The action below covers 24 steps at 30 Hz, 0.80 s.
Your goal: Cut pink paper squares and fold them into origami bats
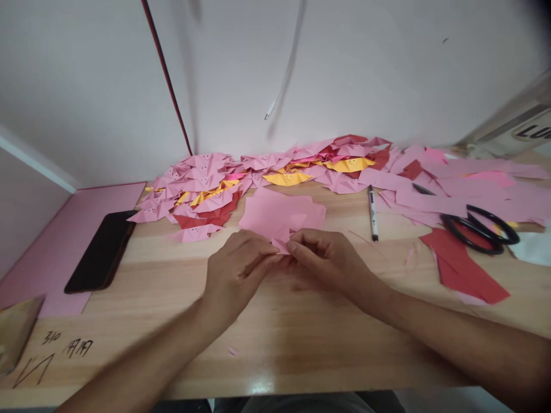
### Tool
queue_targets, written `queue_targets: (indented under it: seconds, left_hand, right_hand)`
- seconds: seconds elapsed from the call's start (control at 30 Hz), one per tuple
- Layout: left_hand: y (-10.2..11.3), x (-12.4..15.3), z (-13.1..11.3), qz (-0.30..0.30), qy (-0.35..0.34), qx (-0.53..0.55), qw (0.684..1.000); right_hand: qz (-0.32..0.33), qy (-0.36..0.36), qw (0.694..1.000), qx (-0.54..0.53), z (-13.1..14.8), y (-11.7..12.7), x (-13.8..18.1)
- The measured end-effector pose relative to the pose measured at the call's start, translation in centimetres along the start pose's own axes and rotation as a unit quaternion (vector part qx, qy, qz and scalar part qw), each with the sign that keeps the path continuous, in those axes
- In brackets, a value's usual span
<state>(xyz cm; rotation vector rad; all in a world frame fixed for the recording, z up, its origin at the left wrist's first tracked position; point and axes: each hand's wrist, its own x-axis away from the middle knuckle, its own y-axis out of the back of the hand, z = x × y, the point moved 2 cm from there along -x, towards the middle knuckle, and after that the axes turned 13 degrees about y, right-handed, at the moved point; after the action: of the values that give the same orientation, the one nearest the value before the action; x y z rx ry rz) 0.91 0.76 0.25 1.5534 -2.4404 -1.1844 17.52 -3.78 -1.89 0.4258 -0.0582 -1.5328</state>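
Observation:
Between my hands is a small piece of folded pink paper, pinched from both sides. My left hand grips its left end with thumb and forefinger. On the other end, the thumb and fingers of my right hand are closed. Just beyond lies a stack of pink paper sheets, partly hidden by the folded piece and my fingers. Behind the stack spreads a long heap of folded paper figures, mostly pink with some yellow and red; many carry small dark dots.
A black phone lies on a pink sheet at left. To the right are a marker, black-handled scissors, red paper and pink paper strips. A white cable hangs against the wall.

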Motion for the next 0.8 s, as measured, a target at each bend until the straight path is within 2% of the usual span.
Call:
queue_targets:
  seconds: [0.17, 0.27, 0.37, 0.47, 0.63, 0.8]
  left_hand:
    - [-0.7, -0.4, 0.6, 0.043, 0.164, 0.152, 0.974]
    - [-1.2, -0.3, 1.2, 0.065, 0.234, 0.212, 0.947]
    - [-1.4, -0.3, 1.6, 0.080, 0.281, 0.229, 0.929]
    - [-1.4, -0.2, 1.5, 0.072, 0.284, 0.222, 0.930]
    - [-1.1, -0.1, 1.0, 0.029, 0.228, 0.179, 0.957]
    - [-1.3, -0.1, 0.8, 0.032, 0.209, 0.150, 0.966]
  right_hand:
    - [-0.005, -0.011, 1.000, -0.020, -0.1, -0.1, 0.1]
    - [-0.003, -0.012, 1.000, -0.021, 0.0, -0.1, 0.1]
    - [-0.002, -0.013, 1.000, -0.013, -0.1, -0.1, 0.0]
    - [0.010, -0.024, 0.999, -0.020, -0.3, -0.2, -0.1]
    - [0.029, -0.042, 0.996, -0.071, -0.6, -0.2, -0.2]
    - [0.026, -0.031, 0.996, -0.074, -0.6, -0.2, -0.1]
